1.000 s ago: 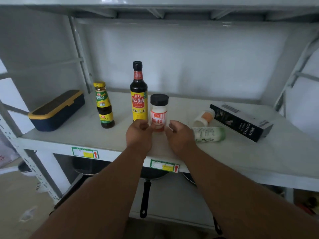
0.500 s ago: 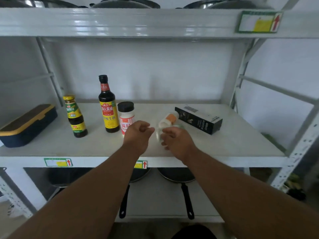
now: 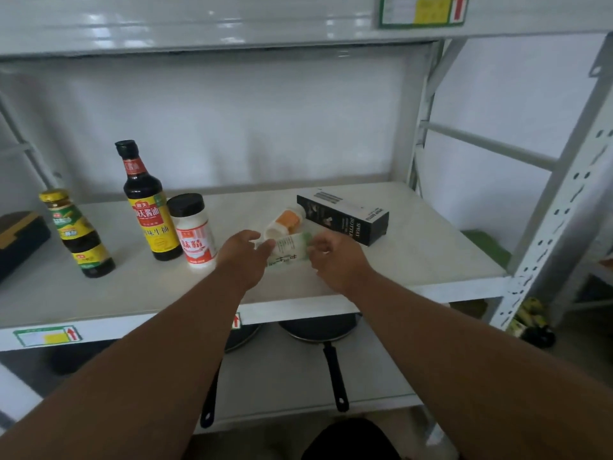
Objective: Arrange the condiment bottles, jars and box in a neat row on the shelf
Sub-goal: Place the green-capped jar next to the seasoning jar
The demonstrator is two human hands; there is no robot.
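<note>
On the white shelf (image 3: 414,260) three items stand in a line at the left: a small dark bottle with a yellow cap (image 3: 78,234), a tall soy sauce bottle (image 3: 149,207) and a black-lidded white jar (image 3: 194,234). A green-and-white jar (image 3: 290,249) is tilted between my hands. My right hand (image 3: 335,260) grips its right end and my left hand (image 3: 243,255) touches its left end with spread fingers. Just behind lies an orange-labelled jar (image 3: 286,222) on its side. A black box (image 3: 345,217) lies flat to the right.
A navy container with a yellow rim (image 3: 18,240) sits at the shelf's far left edge. Frying pans (image 3: 318,330) rest on the shelf below. A perforated upright post (image 3: 550,227) stands at the right, and the upper shelf beam (image 3: 232,21) is overhead.
My hands left the black-lidded jar standing beside the soy sauce bottle and moved right to the green-and-white jar, which now tilts up between them. The camera view swung right.
</note>
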